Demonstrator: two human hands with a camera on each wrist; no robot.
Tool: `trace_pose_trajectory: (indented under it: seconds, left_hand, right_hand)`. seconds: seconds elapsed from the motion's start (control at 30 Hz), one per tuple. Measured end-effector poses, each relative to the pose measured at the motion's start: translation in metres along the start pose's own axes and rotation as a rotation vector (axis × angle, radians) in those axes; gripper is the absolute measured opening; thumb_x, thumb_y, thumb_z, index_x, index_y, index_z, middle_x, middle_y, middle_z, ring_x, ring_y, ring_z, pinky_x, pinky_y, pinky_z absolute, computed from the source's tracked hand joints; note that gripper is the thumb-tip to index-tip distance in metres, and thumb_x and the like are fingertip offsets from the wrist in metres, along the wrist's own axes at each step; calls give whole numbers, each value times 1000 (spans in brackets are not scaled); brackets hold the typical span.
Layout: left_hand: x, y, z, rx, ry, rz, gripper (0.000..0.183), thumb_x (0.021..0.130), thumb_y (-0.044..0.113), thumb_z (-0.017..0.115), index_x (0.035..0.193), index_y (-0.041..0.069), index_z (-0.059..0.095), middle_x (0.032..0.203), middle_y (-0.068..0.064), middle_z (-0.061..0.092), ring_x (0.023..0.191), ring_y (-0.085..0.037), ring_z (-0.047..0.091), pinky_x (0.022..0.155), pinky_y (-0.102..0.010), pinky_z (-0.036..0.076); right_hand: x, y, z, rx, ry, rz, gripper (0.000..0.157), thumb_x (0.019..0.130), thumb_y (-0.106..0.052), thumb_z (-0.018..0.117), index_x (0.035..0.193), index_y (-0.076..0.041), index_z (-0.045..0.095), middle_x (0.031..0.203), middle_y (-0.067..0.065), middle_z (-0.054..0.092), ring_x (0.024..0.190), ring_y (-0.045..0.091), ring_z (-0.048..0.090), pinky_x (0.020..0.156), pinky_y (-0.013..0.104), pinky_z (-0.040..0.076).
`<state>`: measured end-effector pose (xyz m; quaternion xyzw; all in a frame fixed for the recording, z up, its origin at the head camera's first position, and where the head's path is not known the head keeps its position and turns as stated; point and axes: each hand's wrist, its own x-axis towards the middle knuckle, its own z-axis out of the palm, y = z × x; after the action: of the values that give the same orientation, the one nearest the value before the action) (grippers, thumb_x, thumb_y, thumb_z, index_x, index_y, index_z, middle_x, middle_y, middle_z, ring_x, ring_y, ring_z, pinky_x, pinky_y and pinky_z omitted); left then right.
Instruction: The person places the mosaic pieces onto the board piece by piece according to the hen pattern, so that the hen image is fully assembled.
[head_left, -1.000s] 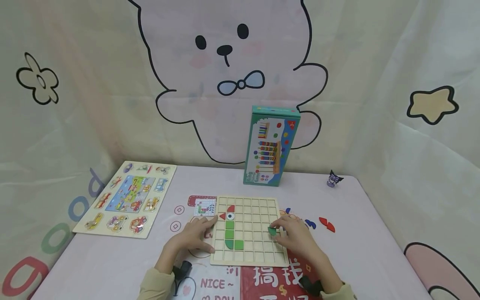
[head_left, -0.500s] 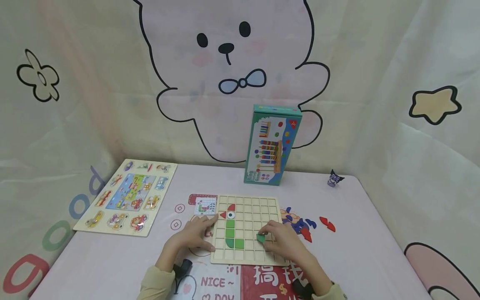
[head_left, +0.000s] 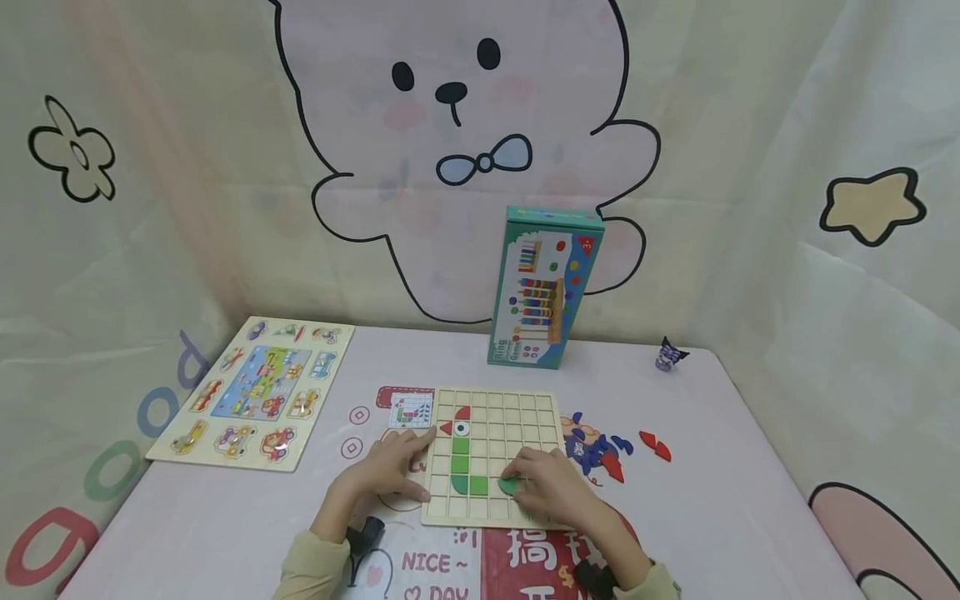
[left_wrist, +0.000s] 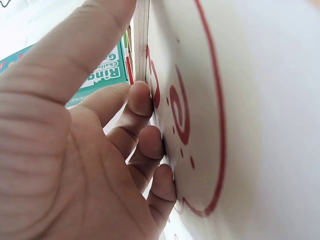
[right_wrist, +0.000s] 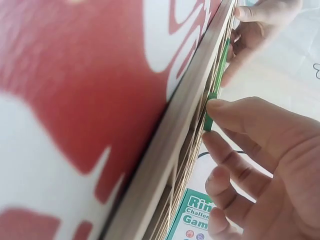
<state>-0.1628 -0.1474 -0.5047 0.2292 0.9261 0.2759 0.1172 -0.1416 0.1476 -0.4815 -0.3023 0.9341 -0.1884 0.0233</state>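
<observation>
A pale wooden grid board (head_left: 525, 417) lies on the table. Down its left side run a red piece (head_left: 462, 413), a red triangle, an eye tile (head_left: 461, 428) and several green pieces (head_left: 460, 446). My right hand (head_left: 551, 487) pinches a green rounded piece (head_left: 507, 485) between thumb and index finger, low over the grid just right of the bottom green square (head_left: 478, 485). The right wrist view shows that green piece (right_wrist: 210, 114) at the board's surface. My left hand (head_left: 386, 468) rests at the board's left edge, index finger and thumb spread along it, other fingertips (left_wrist: 151, 142) on the table.
Loose blue pieces (head_left: 588, 450) and red pieces (head_left: 656, 446) lie right of the board. A small pattern card (head_left: 411, 410) sits at its upper left. Behind stand a game box (head_left: 543, 287) and a small figurine (head_left: 669, 356); a picture puzzle (head_left: 255, 392) lies at left.
My right hand has carried the green piece leftward and slightly nearer across the grid, from the right side to beside the bottom green square. The left hand stays at the edge.
</observation>
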Motion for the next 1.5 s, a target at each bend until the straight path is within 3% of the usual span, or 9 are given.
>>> trace_pose_trajectory:
  seconds: [0.27,0.57,0.97,1.5]
  left_hand:
    - [0,1,-1,-4,3,-2,97,63,47,80,143,12,37,106,2,49,86,-16,34,75,-37,28]
    - [1,0,0,6,8,-12,98,62,47,81,143,13,37,100,4,47,85,-15,34,73,-35,28]
    - [1,0,1,-7,5,-14,97,63,47,80,143,13,37,101,4,48,86,-15,34,73,-35,27]
    - [0,1,0,-6,3,-8,97,62,47,80,143,13,37,104,3,49,86,-15,34,73,-35,28]
  right_hand:
    - [4,-2,0,36,-39,-70,26,81,-7,61,100,-24,70,96,-13,62,81,2,52,72,27,32]
    - [9,-6,0,42,-48,-111,24,87,-8,59,102,-24,69,99,-12,62,90,3,56,76,28,35]
    - [16,-9,2,-19,-26,-63,21,80,-18,70,101,-18,68,87,-9,61,76,2,50,70,28,32]
    - [9,11,-5,20,17,35,22,79,-20,69,101,-20,68,92,-9,61,71,4,44,75,35,35]
